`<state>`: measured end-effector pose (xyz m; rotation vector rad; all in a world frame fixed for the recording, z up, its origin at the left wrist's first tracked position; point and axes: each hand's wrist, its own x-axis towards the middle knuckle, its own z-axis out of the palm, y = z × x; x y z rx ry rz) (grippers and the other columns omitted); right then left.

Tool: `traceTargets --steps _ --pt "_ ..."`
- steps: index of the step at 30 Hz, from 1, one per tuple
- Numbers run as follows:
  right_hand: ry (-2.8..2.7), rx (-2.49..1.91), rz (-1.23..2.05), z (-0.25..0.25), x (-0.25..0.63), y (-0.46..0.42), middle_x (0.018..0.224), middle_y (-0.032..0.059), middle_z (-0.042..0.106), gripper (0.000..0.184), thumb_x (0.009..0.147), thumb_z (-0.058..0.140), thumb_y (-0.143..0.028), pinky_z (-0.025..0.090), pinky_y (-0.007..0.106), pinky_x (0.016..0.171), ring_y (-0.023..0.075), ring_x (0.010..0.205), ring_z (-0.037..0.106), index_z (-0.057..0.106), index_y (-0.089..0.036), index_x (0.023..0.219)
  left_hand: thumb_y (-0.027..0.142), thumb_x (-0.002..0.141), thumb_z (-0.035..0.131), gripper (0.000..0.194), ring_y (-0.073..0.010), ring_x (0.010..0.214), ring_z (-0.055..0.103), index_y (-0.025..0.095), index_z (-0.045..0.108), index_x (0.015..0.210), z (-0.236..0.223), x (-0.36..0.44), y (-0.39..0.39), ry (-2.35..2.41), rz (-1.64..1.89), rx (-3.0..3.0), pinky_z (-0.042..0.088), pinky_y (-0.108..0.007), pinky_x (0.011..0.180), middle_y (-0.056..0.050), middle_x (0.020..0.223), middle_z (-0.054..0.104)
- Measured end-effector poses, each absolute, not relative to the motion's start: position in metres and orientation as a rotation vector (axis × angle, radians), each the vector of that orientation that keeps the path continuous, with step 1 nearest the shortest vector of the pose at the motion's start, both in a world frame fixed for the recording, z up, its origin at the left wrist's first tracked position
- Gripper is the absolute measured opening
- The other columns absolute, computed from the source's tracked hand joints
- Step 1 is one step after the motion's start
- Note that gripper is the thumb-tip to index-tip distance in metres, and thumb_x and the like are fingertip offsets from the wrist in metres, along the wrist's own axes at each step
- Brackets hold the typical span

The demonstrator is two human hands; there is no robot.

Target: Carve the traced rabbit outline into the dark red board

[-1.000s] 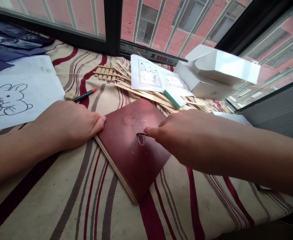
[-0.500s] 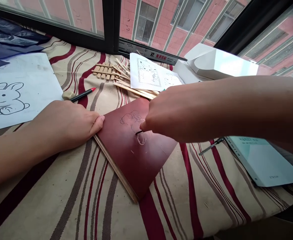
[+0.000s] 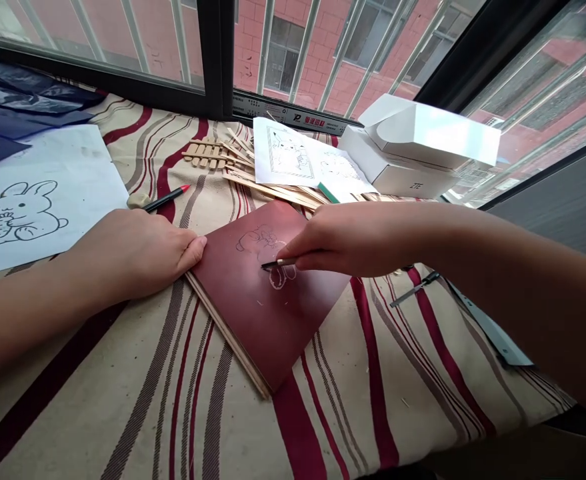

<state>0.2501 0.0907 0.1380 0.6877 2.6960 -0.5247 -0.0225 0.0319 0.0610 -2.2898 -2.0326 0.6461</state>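
Note:
A reddish-brown wooden board (image 3: 253,320) lies at an angle before me. It bears a dark bunny-like outline with some pale scratched lines. My left hand (image 3: 137,250) is closed at the board's left corner, thumb on top and the other fingers folded under or hidden. My right hand (image 3: 317,243) pinches a slim carving tool (image 3: 271,265), its dark tip at the drawing on the board. Beyond my left hand lie a black pen with a red end (image 3: 167,198) and a beige eraser-like lump (image 3: 137,200). A sheet with a rabbit drawing (image 3: 20,213) is at the left.
A striped cloth (image 3: 137,400) covers the surface. Behind the board are wooden sticks (image 3: 273,191), a printed sheet (image 3: 285,153) and a white box (image 3: 417,177). A narrow metal blade tool (image 3: 415,290) lies near a pale book (image 3: 503,340) under my right arm. Windows stand behind.
My right hand has turned and lowered its wrist, so more of the carving tool shows. Its tip has shifted slightly left. My left hand stays on the board; the view has shifted a little.

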Motion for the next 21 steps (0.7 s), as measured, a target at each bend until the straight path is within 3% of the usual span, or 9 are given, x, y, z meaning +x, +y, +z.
traceTargets --steps 3,6,11,13,16,21 --pt "2.876 0.883 -0.466 0.128 0.265 0.084 0.103 0.0034 0.087 0.034 0.111 0.058 -0.025 0.050 0.028 0.073 0.0143 0.083 0.075 0.086 -0.026 0.130 0.050 0.104 0.020 0.070 -0.0415 0.098 0.079 0.024 0.085 0.100 0.061 -0.023 0.032 -2.039 0.646 -2.289 0.052 -0.050 0.082 -0.016 0.104 0.085" --pt "2.983 0.920 -0.368 0.111 0.283 0.077 0.113 0.0065 0.087 0.039 0.113 0.054 -0.030 0.048 0.031 0.075 0.0167 0.085 0.075 0.081 -0.025 0.141 0.050 0.104 0.022 0.069 -0.0420 0.098 0.079 0.025 0.086 0.099 0.061 -0.023 0.032 -2.047 0.655 -2.283 0.052 -0.050 0.082 -0.016 0.105 0.086" --pt "3.086 0.786 -0.537 0.093 0.299 0.061 0.127 0.0072 0.085 0.050 0.110 0.053 -0.019 0.050 0.029 0.079 0.0159 0.095 0.076 0.070 -0.023 0.157 0.050 0.108 0.024 0.067 -0.0399 0.098 0.079 0.025 0.085 0.100 0.059 -0.024 0.033 -2.048 0.673 -2.257 0.052 -0.048 0.081 -0.014 0.105 0.085" --pt "3.111 0.756 -0.567 0.092 0.301 0.058 0.119 0.0064 0.086 0.049 0.110 0.053 -0.018 0.050 0.027 0.077 0.0155 0.093 0.077 0.071 -0.021 0.155 0.049 0.108 0.025 0.065 -0.0389 0.098 0.079 0.026 0.085 0.100 0.058 -0.024 0.034 -2.039 0.691 -2.247 0.051 -0.046 0.080 -0.012 0.105 0.086" --pt "3.110 0.775 -0.586 0.094 0.301 0.056 0.095 0.0032 0.085 0.043 0.113 0.052 -0.025 0.045 0.026 0.067 0.0136 0.075 0.071 0.078 -0.022 0.147 0.048 0.109 0.024 0.065 -0.0399 0.098 0.079 0.027 0.085 0.098 0.059 -0.023 0.034 -2.022 0.705 -2.246 0.051 -0.047 0.077 -0.011 0.105 0.086" --pt "3.036 0.860 -0.555 0.095 0.301 0.053 0.094 0.0031 0.084 0.042 0.114 0.051 -0.030 0.043 0.028 0.068 0.0150 0.076 0.072 0.080 -0.025 0.143 0.048 0.110 0.023 0.067 -0.0424 0.099 0.079 0.026 0.085 0.098 0.062 -0.021 0.032 -2.009 0.705 -2.253 0.051 -0.048 0.075 -0.011 0.105 0.087"
